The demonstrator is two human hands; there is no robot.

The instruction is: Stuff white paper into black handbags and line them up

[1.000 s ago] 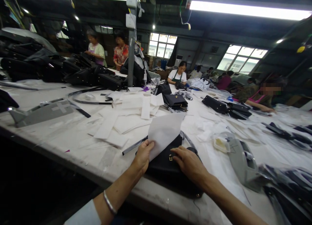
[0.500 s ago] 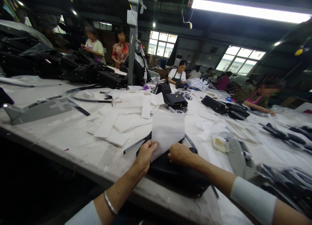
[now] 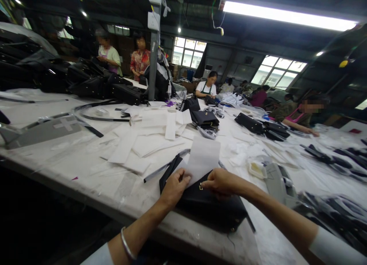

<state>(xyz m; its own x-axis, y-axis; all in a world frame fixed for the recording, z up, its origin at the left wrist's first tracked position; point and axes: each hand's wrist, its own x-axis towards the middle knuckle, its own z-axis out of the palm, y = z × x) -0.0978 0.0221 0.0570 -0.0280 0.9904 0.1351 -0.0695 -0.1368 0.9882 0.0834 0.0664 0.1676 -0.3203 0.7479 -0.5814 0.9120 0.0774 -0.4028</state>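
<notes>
A black handbag [image 3: 213,210] lies at the near edge of the table, a small gold clasp [image 3: 201,186] showing on its upper side. Into or against its opening leans a white sheet [image 3: 205,155], its lower end hidden by the bag and my fingers. My left hand [image 3: 174,186] is closed, pinching the sheet's lower left edge between thumb and fingers. Beside the clasp, my right hand [image 3: 222,182] is closed on the bag's upper edge; its fingertips are partly hidden.
Loose white sheets [image 3: 151,121] cover the table beyond the bag. Grey tape dispensers stand left [image 3: 43,131] and right [image 3: 279,184]. Another black bag [image 3: 205,119] sits farther back, near a grey post [image 3: 153,66]. A co-worker [image 3: 207,90] works across the table.
The white sheet has gone lower and slightly right, toward the bag. My left hand has shifted right and down along it. The gold clasp now shows beside my right hand.
</notes>
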